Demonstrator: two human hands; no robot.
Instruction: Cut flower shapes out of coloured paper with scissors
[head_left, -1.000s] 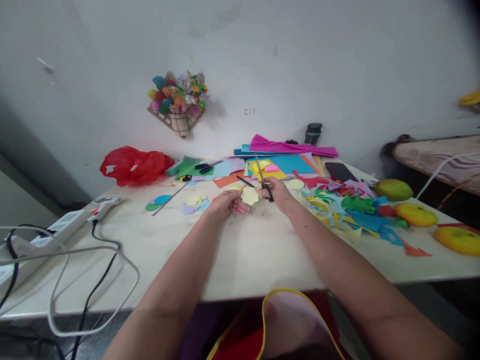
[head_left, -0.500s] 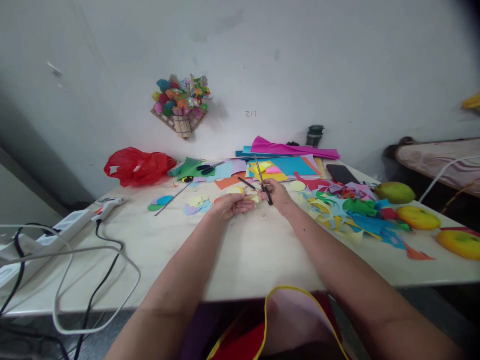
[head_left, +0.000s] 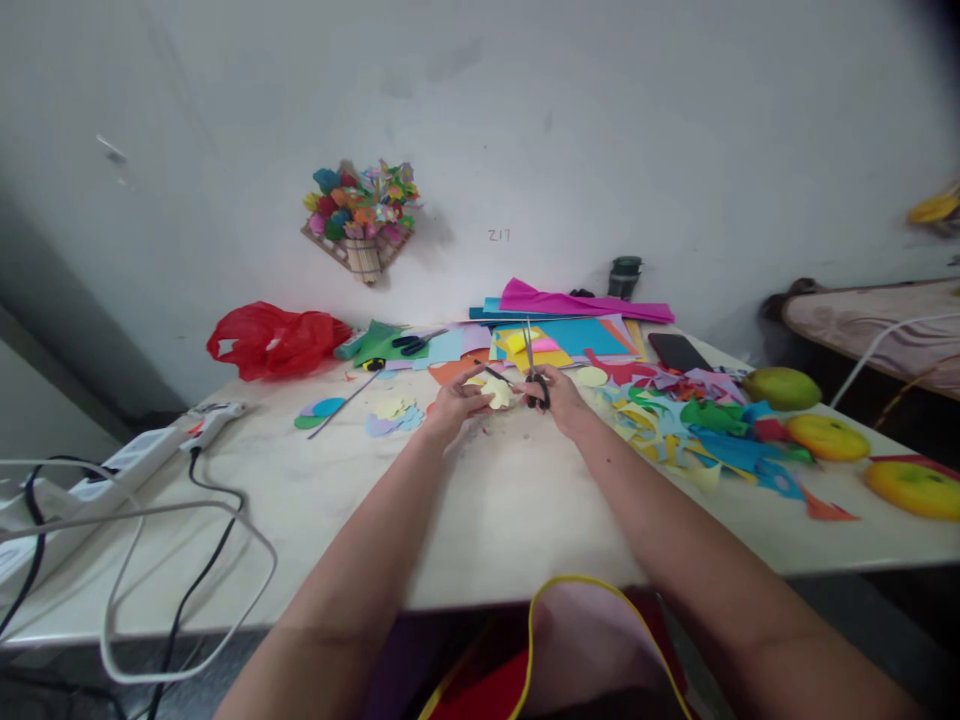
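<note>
Between finger and thumb, my left hand [head_left: 456, 402] pinches a small pale yellow paper piece [head_left: 496, 392] with a wavy edge. My right hand [head_left: 556, 396] is closed round the dark handles of a pair of scissors [head_left: 530, 345], whose blades point away and up, slightly apart. The paper lies left of the scissors, apart from the blades. A dark pen-like stick [head_left: 495, 374] shows between the two hands; what it rests on is hard to tell. Left of my left hand lie pale yellow, lilac and blue paper cutouts [head_left: 396, 414].
Coloured paper scraps [head_left: 697, 420] spread to the right, beside a phone [head_left: 678, 352] and several fruits [head_left: 828, 437]. Paper sheets [head_left: 589, 336] lie at the back. A second pair of scissors [head_left: 417, 342], a red plastic bag [head_left: 277, 340] and a power strip [head_left: 124, 470] with cables sit left.
My left hand has turned and its fingers have risen, so the yellow paper now shows more face-on. The scissors have swung more upright, with both handle loops visible.
</note>
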